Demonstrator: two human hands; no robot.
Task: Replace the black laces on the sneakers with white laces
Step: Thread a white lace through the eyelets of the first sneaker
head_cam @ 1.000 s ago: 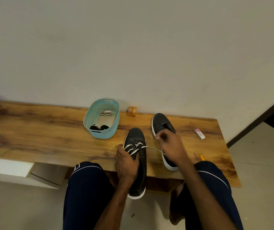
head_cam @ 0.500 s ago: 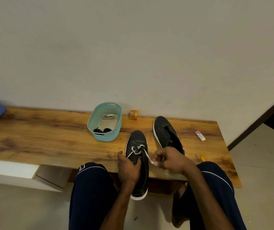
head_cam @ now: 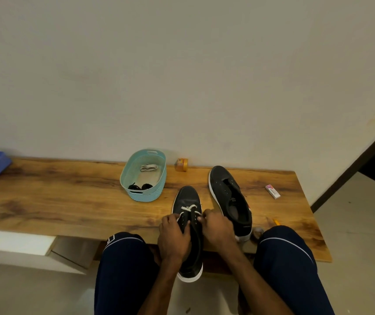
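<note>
Right hand (head_cam: 218,228) has drawn in from the side, meeting the left hand (head_cam: 175,235) over the near sneaker (head_cam: 187,198), which lies just right of the teal basket (head_cam: 145,196), toward the person. Left fingers curl round its side; right fingertips, bunched, pinch the white lace (head_cam: 190,209). Black laces (head_cam: 139,186) sit inside the basket; the second sneaker (head_cam: 227,196) lies farther right of it
</note>
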